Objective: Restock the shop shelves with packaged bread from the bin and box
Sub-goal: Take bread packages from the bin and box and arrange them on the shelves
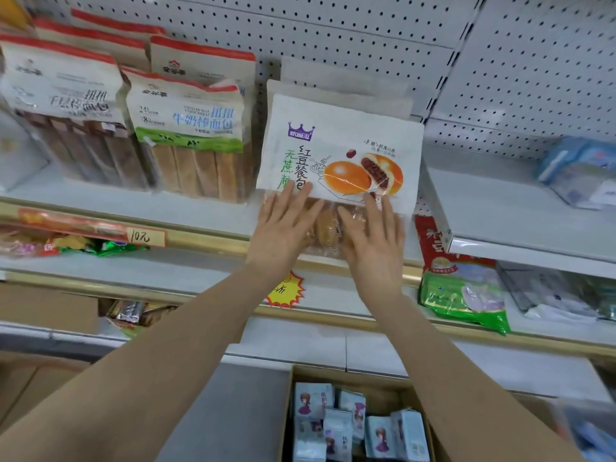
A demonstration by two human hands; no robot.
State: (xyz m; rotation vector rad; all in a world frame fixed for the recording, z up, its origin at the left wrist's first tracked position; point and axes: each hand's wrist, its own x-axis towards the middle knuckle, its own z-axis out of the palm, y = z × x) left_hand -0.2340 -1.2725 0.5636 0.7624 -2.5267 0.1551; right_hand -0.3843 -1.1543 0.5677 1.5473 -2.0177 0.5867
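Observation:
A white bag of red-bean buns [343,141] with a purple crown logo stands on the white shelf [186,211], leaning back against more white bags behind it. My left hand [283,225] presses flat on its lower left front with straight fingers. My right hand [373,235] lies flat on its clear lower right part, over the buns. A cardboard box [290,411] below holds several small pale blue packets [350,425].
Bags of stick bread [190,138] and brown bread [63,111] stand left of the bun bag. A green and red bag [460,281] hangs on the lower shelf at right. Blue packs [580,171] lie on the right-hand shelf. Pegboard backs the shelves.

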